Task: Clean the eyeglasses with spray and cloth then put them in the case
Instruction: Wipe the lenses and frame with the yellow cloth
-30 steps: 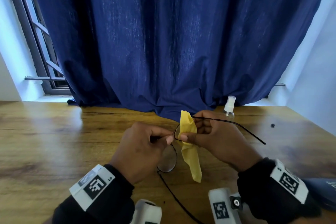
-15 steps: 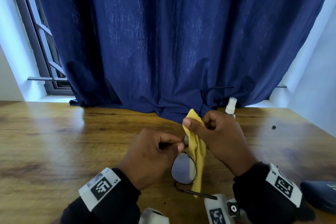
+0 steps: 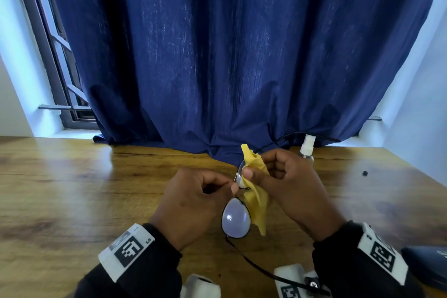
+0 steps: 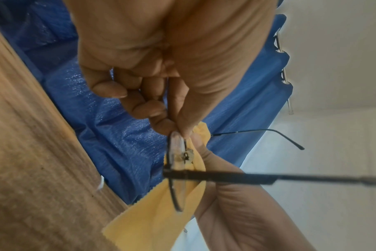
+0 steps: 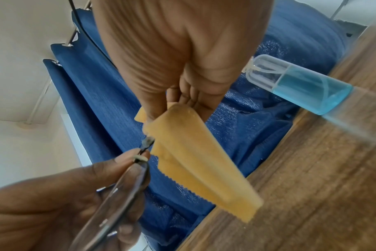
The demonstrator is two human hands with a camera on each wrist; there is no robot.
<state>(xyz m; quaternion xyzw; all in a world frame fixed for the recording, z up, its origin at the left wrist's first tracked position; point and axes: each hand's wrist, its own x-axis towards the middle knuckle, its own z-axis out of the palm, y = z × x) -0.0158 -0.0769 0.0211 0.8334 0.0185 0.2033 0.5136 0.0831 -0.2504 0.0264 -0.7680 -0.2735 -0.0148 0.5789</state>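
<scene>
Thin black-framed eyeglasses [image 3: 235, 219] hang upright above the wooden table, one lens over the other. My left hand [image 3: 231, 187] pinches the frame at the bridge; the left wrist view shows thumb and forefinger on the eyeglasses [image 4: 176, 152]. My right hand [image 3: 251, 172] pinches a yellow cloth [image 3: 257, 203] around the upper lens, which the cloth mostly hides. In the right wrist view the cloth [image 5: 195, 156] drapes from the fingers beside the eyeglasses [image 5: 127, 183]. A spray bottle [image 3: 307, 150] with blue liquid [image 5: 301, 84] stands behind my right hand. The dark case [image 3: 428, 266] lies at the lower right edge.
A dark blue curtain [image 3: 217, 55] hangs along the table's back edge, with a window frame [image 3: 53, 55] to its left. A small black bit [image 3: 365, 173] lies on the table [image 3: 72, 189] at the right. One temple arm [image 3: 256, 266] slants down toward my right wrist.
The eyeglasses have been turned so the lower lens faces me, and the far temple arm has swung up behind my right hand. The cloth has shifted on the upper lens.
</scene>
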